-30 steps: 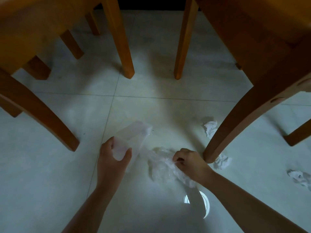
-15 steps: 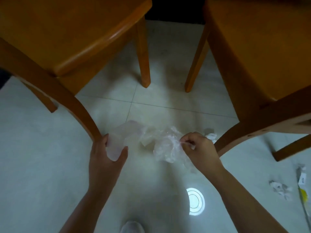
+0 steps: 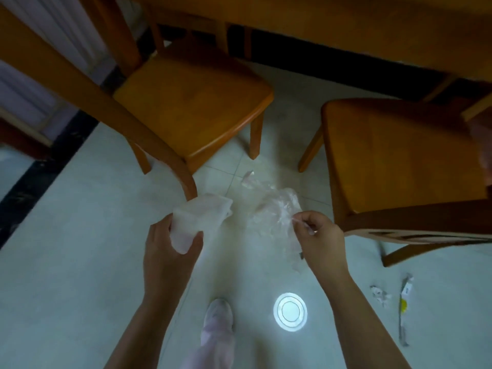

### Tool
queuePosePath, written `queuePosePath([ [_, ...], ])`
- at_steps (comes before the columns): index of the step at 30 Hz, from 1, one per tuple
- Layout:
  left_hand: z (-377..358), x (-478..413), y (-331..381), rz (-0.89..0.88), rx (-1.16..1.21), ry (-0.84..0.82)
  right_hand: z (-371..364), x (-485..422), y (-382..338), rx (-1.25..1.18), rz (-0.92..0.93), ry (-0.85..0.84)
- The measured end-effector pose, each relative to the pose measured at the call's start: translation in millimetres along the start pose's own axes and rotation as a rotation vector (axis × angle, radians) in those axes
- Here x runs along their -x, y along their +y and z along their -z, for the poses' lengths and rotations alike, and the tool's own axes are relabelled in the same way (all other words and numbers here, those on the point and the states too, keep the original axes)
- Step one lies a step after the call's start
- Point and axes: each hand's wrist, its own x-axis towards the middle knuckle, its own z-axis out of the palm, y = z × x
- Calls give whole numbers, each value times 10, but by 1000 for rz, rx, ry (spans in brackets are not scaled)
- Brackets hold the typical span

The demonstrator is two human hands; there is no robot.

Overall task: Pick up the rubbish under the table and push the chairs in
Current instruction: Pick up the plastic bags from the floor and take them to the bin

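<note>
head view: l hand (image 3: 167, 251) grips plastic tub (image 3: 198, 222), r hand (image 3: 319, 238) pinches crumpled bag (image 3: 277, 209). best stuff bag in tub, then scraps (image 3: 380, 294) at 4 o'clock.

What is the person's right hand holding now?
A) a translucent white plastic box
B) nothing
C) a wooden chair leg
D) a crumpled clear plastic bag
D: the right hand pinches the crumpled clear plastic bag; the translucent white plastic box is in the left hand.
</note>
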Motion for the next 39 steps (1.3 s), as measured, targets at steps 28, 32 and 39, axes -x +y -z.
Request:
queuePosePath([
  [28, 2968, 2271, 1339, 177, 52, 432, 1477, 2271, -2689, -30, 507, -313],
  [32, 3307, 2595, 1118, 288, 39, 517, 1219, 2577, -2809, -4, 594, -464],
  [39, 3807, 3015, 727, 476, 96, 686, 765, 3211, -3094, 34, 770, -682],
])
